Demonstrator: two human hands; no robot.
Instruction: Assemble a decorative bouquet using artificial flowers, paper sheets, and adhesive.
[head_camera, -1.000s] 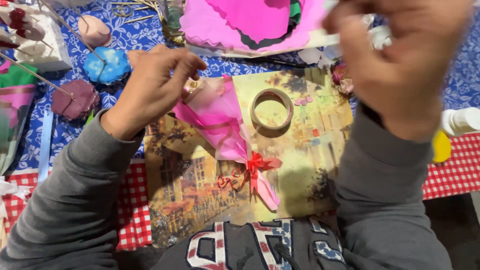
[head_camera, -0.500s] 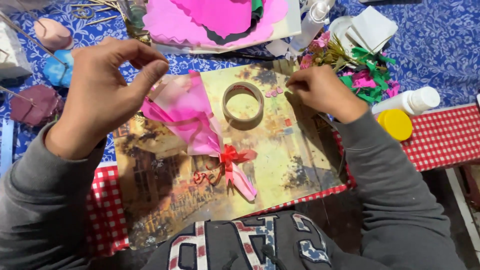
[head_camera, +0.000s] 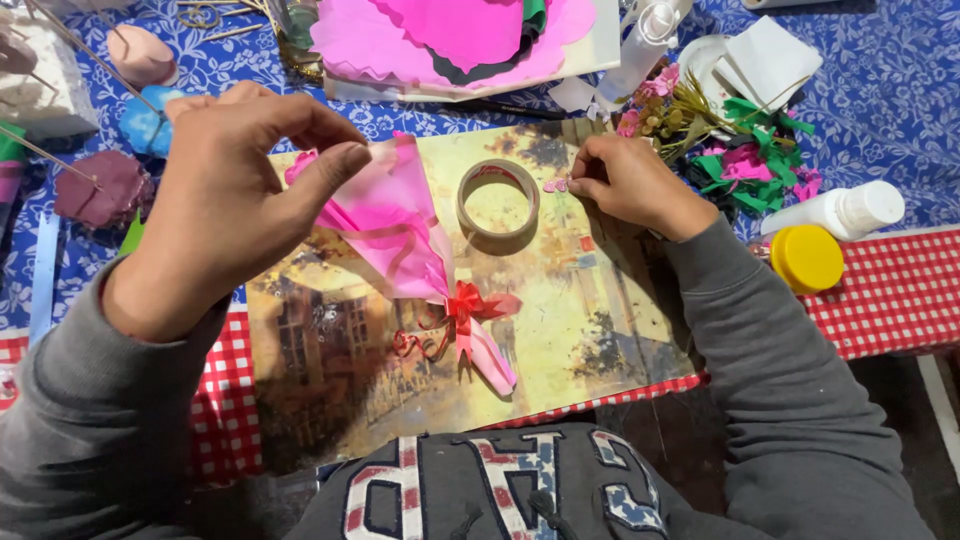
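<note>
A pink cellophane cone wrapper (head_camera: 400, 235) tied with a red ribbon bow (head_camera: 470, 305) lies on a picture board (head_camera: 560, 320). My left hand (head_camera: 235, 190) pinches the cone's open upper edge between thumb and fingers. My right hand (head_camera: 630, 185) rests on the board to the right of a tape roll (head_camera: 498, 198), fingertips closed on a tiny pink flower piece (head_camera: 555, 185).
A pile of pink flowers and green paper scraps (head_camera: 740, 145) lies beyond my right hand. A white bottle (head_camera: 840, 210) and yellow lid (head_camera: 806, 257) sit at right. Pink paper sheets (head_camera: 450, 35) lie at the back. Coloured clay lumps (head_camera: 100, 185) on sticks stand at left.
My right hand came down from near the camera to the board beside the tape roll and now pinches a small pink piece. My left hand kept hold of the cone's edge.
</note>
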